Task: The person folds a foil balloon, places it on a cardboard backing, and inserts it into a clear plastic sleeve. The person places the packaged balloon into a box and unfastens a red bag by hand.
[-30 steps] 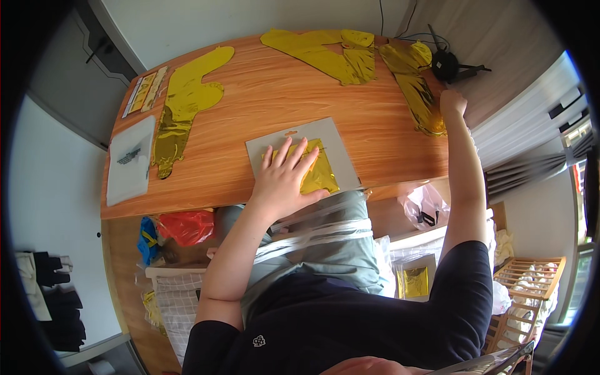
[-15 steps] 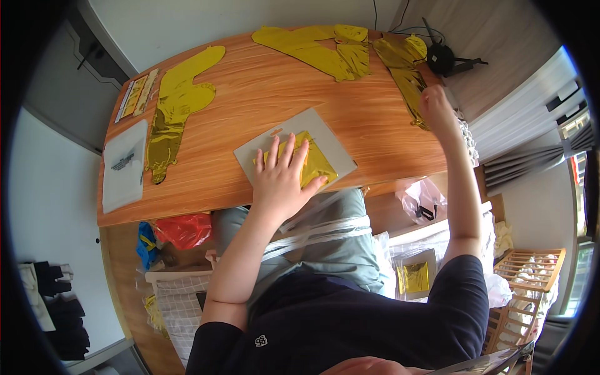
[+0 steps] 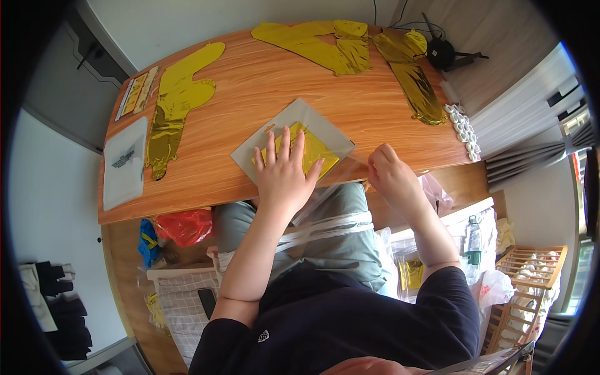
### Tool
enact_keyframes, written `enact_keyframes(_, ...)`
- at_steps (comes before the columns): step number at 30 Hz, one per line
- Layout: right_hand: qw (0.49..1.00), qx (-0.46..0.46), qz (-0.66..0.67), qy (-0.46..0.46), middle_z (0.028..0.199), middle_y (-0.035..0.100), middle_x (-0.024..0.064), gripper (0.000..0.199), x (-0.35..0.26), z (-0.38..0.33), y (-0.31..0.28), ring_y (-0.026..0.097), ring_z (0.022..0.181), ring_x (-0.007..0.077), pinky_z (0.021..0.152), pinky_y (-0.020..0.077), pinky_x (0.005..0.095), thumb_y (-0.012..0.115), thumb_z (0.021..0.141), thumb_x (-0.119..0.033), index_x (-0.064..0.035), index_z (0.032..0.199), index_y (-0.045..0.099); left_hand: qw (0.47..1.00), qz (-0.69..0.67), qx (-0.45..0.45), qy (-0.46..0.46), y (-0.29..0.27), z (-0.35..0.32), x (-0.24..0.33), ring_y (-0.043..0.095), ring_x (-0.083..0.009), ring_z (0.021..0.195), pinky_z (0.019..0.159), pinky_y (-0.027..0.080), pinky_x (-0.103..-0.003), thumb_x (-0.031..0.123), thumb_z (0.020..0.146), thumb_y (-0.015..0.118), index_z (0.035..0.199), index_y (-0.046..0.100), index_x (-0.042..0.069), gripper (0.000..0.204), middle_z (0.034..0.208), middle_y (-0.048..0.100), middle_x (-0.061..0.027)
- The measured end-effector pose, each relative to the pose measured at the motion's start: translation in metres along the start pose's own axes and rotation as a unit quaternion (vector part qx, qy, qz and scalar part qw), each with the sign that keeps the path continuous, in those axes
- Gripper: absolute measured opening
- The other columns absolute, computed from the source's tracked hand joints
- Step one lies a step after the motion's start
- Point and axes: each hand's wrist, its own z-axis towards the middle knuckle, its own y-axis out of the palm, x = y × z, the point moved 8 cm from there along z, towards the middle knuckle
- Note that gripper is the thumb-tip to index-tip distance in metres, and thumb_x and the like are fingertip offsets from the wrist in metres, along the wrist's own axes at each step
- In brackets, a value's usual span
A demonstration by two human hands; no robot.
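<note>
The left hand (image 3: 284, 172) lies flat, fingers spread, on the clear packet (image 3: 294, 139) holding gold foil. The right hand (image 3: 389, 175), just right of the packet at the tabletop (image 3: 250, 81) edge, seems to pinch its clear flap.

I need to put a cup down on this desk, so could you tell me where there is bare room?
Bare wood lies between the long gold foil balloon on the left and the clear packet under the left hand, and beyond that packet toward the folded gold balloons. The far right corner is crowded: another balloon, white rings.

You're pressing glossy gold foil (image 3: 309, 150) in a clear plastic sleeve (image 3: 294, 134), lying on smooth, grained wood table (image 3: 250, 81).
</note>
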Motion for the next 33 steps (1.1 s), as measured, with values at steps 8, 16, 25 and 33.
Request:
enact_keyframes(8, 0.999, 0.034, -0.002, -0.027, 0.105, 0.059, 0.0139, 0.011, -0.016, 0.003, 0.004, 0.065, 0.09, 0.0371, 0.077, 0.0553, 0.0439, 0.064, 0.095, -0.005, -0.0033, 0.105, 0.064, 1.0, 0.004, 0.002, 0.001, 0.0, -0.001, -0.001, 0.027, -0.0401, 0.156, 0.123, 0.018, -0.065, 0.057, 0.105, 0.048, 0.158, 0.043, 0.014, 0.068, 0.166, 0.037, -0.0152)
enact_keyframes(16, 0.985, 0.142, 0.038, -0.088, 0.095, 0.066, 0.0121, 0.019, -0.028, 0.017, 0.011, 0.068, 0.084, 0.0328, 0.074, 0.0565, 0.042, 0.074, 0.09, -0.006, -0.0059, 0.109, 0.07, 0.999, -0.002, 0.032, 0.006, -0.004, -0.001, 0.001, 0.03, -0.0411, 0.154, 0.122, 0.021, -0.066, 0.063, 0.101, 0.049, 0.156, 0.047, 0.012, 0.074, 0.163, 0.041, -0.0172)
enact_keyframes(25, 0.974, 0.131, 0.153, -0.103, 0.093, 0.07, 0.0104, 0.014, -0.016, 0.015, 0.014, 0.07, 0.081, 0.0321, 0.071, 0.0573, 0.0385, 0.076, 0.086, 0.0, -0.0043, 0.098, 0.071, 1.0, -0.002, 0.03, 0.003, -0.005, -0.003, 0.0, 0.03, -0.0397, 0.154, 0.122, 0.021, -0.065, 0.065, 0.1, 0.052, 0.157, 0.044, 0.015, 0.077, 0.164, 0.04, -0.0155)
enact_keyframes(33, 0.979, 0.16, 0.1, -0.075, 0.083, 0.07, 0.0076, 0.014, -0.017, 0.018, 0.019, 0.069, 0.076, 0.0264, 0.068, 0.0556, 0.0348, 0.077, 0.084, 0.001, -0.0054, 0.096, 0.073, 0.999, 0.005, 0.034, 0.005, -0.005, -0.003, 0.0, 0.031, -0.0393, 0.154, 0.122, 0.022, -0.065, 0.067, 0.099, 0.051, 0.157, 0.044, 0.014, 0.079, 0.164, 0.041, -0.0159)
